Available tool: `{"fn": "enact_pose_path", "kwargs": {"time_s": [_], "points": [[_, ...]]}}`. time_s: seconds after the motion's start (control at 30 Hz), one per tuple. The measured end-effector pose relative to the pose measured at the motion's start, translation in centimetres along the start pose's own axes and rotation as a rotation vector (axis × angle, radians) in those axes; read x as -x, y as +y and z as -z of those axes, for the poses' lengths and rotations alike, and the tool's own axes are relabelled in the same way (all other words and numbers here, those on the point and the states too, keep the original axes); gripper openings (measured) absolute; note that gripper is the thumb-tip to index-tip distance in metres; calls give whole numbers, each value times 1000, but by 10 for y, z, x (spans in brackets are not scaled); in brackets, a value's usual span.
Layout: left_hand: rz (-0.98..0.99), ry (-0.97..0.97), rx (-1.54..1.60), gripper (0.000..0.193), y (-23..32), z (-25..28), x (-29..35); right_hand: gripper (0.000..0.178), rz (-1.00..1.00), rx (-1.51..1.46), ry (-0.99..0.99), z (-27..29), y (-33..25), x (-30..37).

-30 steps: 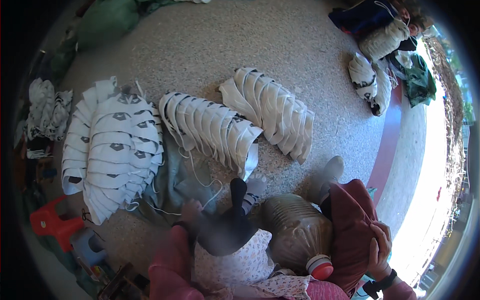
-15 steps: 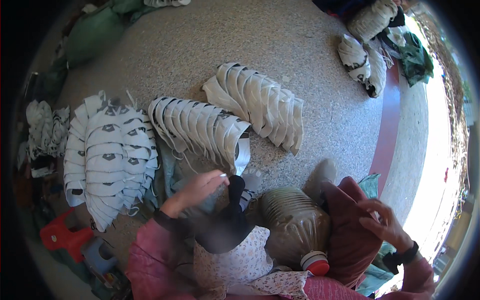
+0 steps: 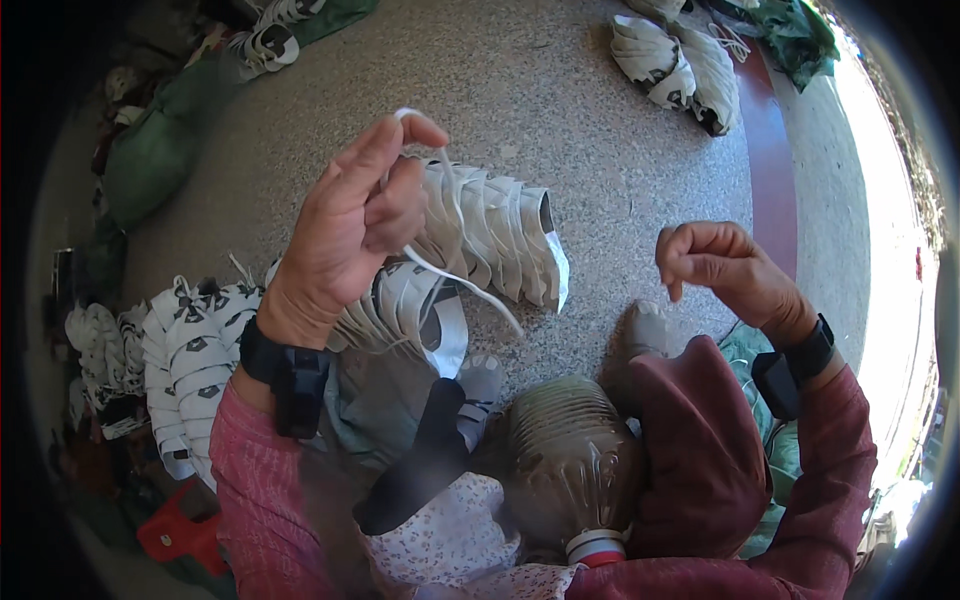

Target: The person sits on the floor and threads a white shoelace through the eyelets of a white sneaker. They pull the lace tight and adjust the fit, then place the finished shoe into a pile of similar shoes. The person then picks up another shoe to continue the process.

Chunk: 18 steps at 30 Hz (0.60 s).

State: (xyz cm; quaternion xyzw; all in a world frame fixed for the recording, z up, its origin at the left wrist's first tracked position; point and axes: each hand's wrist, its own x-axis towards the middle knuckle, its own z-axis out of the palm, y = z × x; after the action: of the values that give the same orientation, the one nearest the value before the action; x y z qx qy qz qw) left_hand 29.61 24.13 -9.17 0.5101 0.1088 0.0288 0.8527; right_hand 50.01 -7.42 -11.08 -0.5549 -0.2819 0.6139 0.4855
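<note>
Raised over the floor, my left hand (image 3: pixel 345 215) is closed on a white cord (image 3: pixel 465 283). The cord loops over the bent index finger, and a loose end trails down to the right. My right hand (image 3: pixel 730 270) hovers apart at the right, thumb and fingers pinched together; whether something thin is between them I cannot make out. Behind and below the left hand lie two stacks of nested white curved pieces, like shoe uppers: a farther stack (image 3: pixel 495 235) and a nearer stack (image 3: pixel 400 315), partly hidden by the hand.
A large clear ribbed bottle (image 3: pixel 575 460) with a red and white cap rests between my legs. More white stacks (image 3: pixel 195 370) lie at left, near a red plastic stool (image 3: pixel 185 530). Another white bundle (image 3: pixel 675 75) lies at the far right, and a green sack (image 3: pixel 160 150) at far left.
Both hands have risen and moved forward, the left from beside my knee, the right from my right knee. The white cord now shows clearly in the left hand. The view has shifted.
</note>
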Motion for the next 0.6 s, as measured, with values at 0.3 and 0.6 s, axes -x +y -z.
{"fn": "enact_pose_path", "kwargs": {"time_s": [0.3,0.6], "points": [[405,-284,-306,39,-36,-62,-20,32,17,-74,-125,-39,0,-42],[244,501,118,27,-38,101,84,29,-21,-202,109,53,42,32]]}}
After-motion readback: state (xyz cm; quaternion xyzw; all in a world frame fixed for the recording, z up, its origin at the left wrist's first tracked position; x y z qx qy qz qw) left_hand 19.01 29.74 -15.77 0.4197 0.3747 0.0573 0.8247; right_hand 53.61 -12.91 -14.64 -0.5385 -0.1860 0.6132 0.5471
